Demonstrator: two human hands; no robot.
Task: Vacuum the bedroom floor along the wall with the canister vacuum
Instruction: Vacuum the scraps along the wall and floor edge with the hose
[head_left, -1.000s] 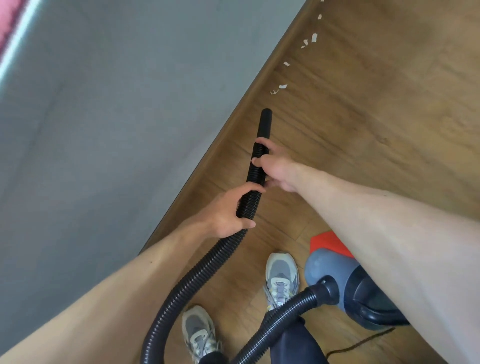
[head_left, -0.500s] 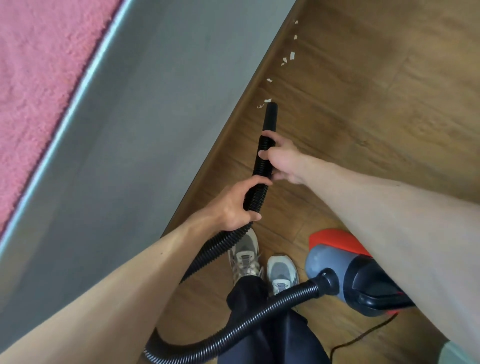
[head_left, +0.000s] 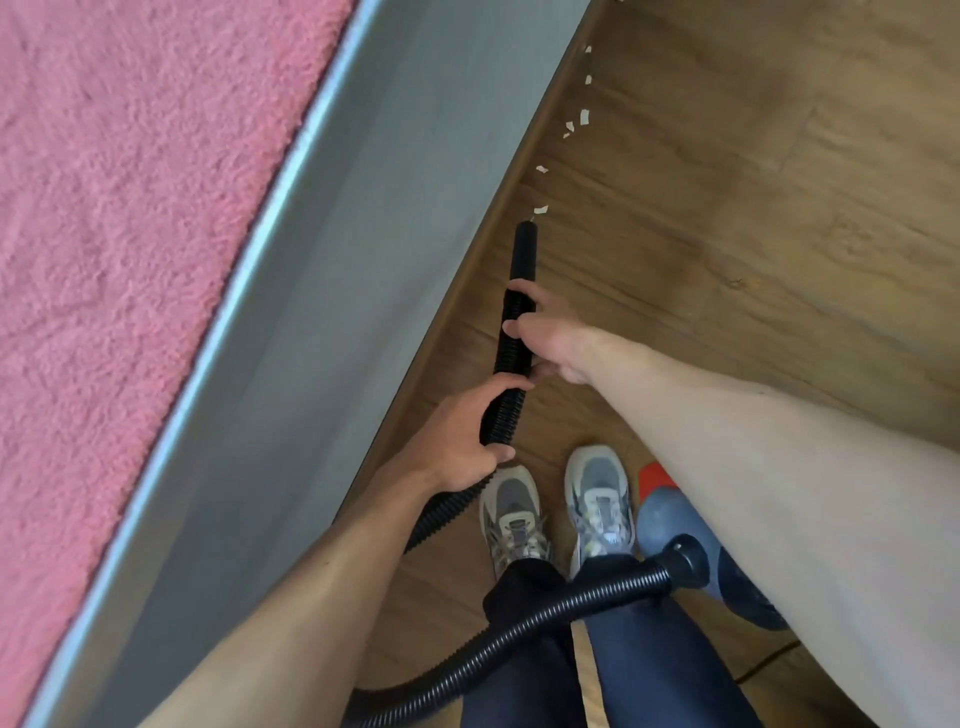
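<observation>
Both my hands grip the black ribbed vacuum hose (head_left: 511, 338). My left hand (head_left: 462, 441) wraps the hose lower down, and my right hand (head_left: 550, 338) holds it higher, just behind the smooth black nozzle (head_left: 523, 249). The nozzle tip points at the floor beside the wooden baseboard (head_left: 467, 291), touching the nearest white paper scrap (head_left: 541, 210). Several more white scraps (head_left: 576, 122) lie in a line further along the baseboard. The grey and red canister vacuum (head_left: 670, 514) sits at my right, partly hidden under my right forearm; the hose loops back to it.
A grey wall (head_left: 363, 260) runs diagonally on the left, with a pink fuzzy surface (head_left: 130, 208) beyond its metal edge. My two grey sneakers (head_left: 561, 509) stand on the wood floor (head_left: 753, 234) near the baseboard. A thin cord (head_left: 769, 660) trails at lower right.
I have stepped forward along the wall. The nozzle has advanced to the nearest scraps, and the ones first ahead of it are gone. Both hands keep their grip on the hose.
</observation>
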